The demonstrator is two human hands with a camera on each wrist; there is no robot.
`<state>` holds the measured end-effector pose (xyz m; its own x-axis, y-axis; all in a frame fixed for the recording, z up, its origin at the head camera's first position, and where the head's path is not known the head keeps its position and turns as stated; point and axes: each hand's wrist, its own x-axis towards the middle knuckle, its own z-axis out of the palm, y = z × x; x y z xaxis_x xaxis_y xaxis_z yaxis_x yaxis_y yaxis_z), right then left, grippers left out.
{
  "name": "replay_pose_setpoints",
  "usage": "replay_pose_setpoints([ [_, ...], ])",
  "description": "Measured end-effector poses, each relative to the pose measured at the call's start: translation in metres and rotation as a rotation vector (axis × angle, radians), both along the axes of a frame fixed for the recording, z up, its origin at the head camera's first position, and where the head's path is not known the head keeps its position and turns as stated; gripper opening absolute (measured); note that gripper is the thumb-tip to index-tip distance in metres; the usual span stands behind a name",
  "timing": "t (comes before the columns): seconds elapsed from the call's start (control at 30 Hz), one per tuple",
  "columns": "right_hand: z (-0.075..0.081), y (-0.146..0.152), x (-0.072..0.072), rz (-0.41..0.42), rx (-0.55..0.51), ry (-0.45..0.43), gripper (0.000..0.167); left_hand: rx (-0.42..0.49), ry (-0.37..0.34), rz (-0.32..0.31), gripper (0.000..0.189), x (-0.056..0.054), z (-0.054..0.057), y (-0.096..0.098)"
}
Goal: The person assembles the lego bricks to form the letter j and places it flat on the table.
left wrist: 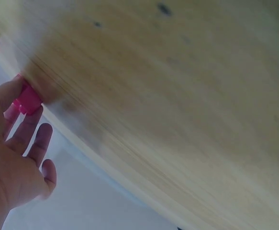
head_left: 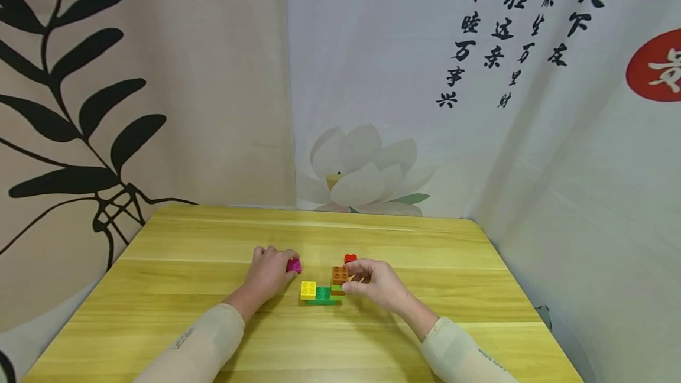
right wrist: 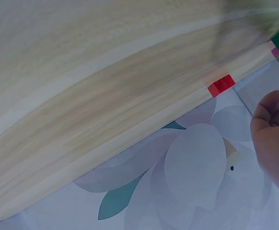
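My left hand (head_left: 271, 269) pinches a magenta toy building brick (head_left: 294, 265) between thumb and fingers, at the tabletop; the left wrist view shows the same brick (left wrist: 29, 99) at the fingertips. A small brick build has a dark green base (head_left: 323, 302), with a yellow brick (head_left: 308, 290) at its left and a green brick (head_left: 323, 293) in the middle. Its right side is a taller stack with light green layers and an orange-brown brick (head_left: 340, 275) on top. My right hand (head_left: 380, 283) grips this stack at the orange-brown brick, thumb in front, index finger behind.
A red brick (head_left: 350, 258) lies alone on the wooden table (head_left: 213, 241), just beyond the right fingers. Behind the table's far edge hangs a printed cloth (head_left: 362, 99) with a flower and characters. Pale cloth also borders the right side.
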<state>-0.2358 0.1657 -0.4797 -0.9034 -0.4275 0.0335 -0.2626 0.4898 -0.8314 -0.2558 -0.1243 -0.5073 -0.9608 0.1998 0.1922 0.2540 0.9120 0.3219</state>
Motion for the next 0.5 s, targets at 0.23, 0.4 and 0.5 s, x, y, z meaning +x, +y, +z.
replay_pose_setpoints([
  [0.23,-0.001,0.0,0.0,0.003,0.002,-0.002,0.044,0.018,0.011,-0.011,0.032,-0.002,0.001,0.001],
  [0.4,-0.002,0.0,-0.001,0.008,-0.005,0.0,0.044,0.145,-0.001,-0.068,0.03,0.001,0.022,0.016],
  [0.5,-0.002,0.0,-0.001,0.012,-0.012,-0.002,0.043,0.248,0.01,-0.152,0.029,0.008,0.042,0.03],
])
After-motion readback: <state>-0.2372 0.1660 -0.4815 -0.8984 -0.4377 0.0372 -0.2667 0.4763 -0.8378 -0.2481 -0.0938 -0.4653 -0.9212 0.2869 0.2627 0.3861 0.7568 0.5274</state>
